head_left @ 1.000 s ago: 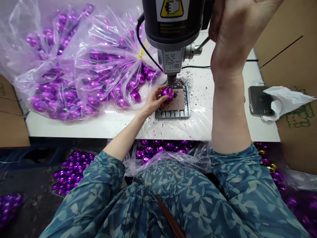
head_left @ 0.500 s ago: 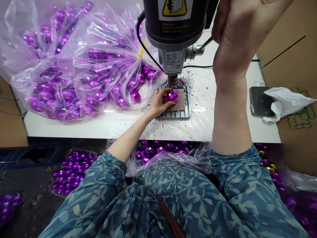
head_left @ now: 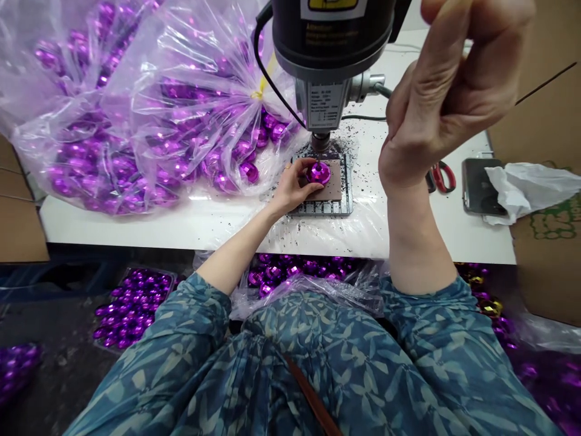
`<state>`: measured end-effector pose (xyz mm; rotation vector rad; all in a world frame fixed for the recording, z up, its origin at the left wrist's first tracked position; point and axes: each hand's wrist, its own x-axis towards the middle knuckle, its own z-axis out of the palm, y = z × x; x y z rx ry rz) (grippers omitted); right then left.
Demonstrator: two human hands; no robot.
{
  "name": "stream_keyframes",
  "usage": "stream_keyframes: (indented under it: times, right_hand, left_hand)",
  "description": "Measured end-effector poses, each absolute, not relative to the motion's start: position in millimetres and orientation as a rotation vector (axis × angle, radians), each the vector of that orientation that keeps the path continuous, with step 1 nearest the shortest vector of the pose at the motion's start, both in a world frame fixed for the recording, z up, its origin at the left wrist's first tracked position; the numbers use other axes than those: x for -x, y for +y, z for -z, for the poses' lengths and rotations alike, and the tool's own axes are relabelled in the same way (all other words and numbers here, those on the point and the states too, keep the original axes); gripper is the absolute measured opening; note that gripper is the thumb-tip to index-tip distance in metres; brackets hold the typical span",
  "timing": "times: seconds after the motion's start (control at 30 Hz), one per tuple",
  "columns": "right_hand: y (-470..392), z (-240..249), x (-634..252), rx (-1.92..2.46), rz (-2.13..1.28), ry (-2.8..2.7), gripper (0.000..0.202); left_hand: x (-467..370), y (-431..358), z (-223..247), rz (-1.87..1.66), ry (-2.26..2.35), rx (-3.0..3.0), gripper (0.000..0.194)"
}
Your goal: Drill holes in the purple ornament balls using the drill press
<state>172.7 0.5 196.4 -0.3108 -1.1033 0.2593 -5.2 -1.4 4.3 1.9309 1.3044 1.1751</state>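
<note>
Between the thumb and fingers of my left hand (head_left: 293, 186) is a shiny purple faceted ball (head_left: 319, 173). The ball rests on a brown board (head_left: 333, 189) over the slotted metal base (head_left: 324, 208) of a drill press (head_left: 333, 42). Its chuck (head_left: 320, 142) is directly above, and a thin bit reaches down to the ball's top. My right hand (head_left: 449, 91) is raised to the right of the machine, its fingers curled beside the feed handle (head_left: 382, 89). What its fingers wrap round is hidden.
Clear plastic bags of purple balls (head_left: 122, 151) cover the table's left side. At the right lie a dark phone (head_left: 485, 186), crumpled white tissue (head_left: 521, 188) and a red-handled tool (head_left: 443, 177). Dark shavings surround the base. More balls (head_left: 136, 303) sit below the table edge.
My right hand has come down and toward me, showing more of its curled fingers. The drill bit now reaches the ball. My left hand keeps hold of the ball; the view has shifted slightly.
</note>
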Motion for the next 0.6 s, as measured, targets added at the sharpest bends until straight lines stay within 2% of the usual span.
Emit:
stream_keyframes:
  times: [0.23, 0.6]
  right_hand:
    - [4.5, -174.7, -173.9, 0.271, -0.231, -1.162, 0.022]
    - [14.7, -136.2, -183.8, 0.509, -0.186, -1.214, 0.047]
  left_hand:
    - [4.5, -3.3, 0.4, -1.193, 1.249, -1.854, 0.058]
    - [-0.8, -5.7, -6.0, -1.193, 1.279, -1.814, 0.057]
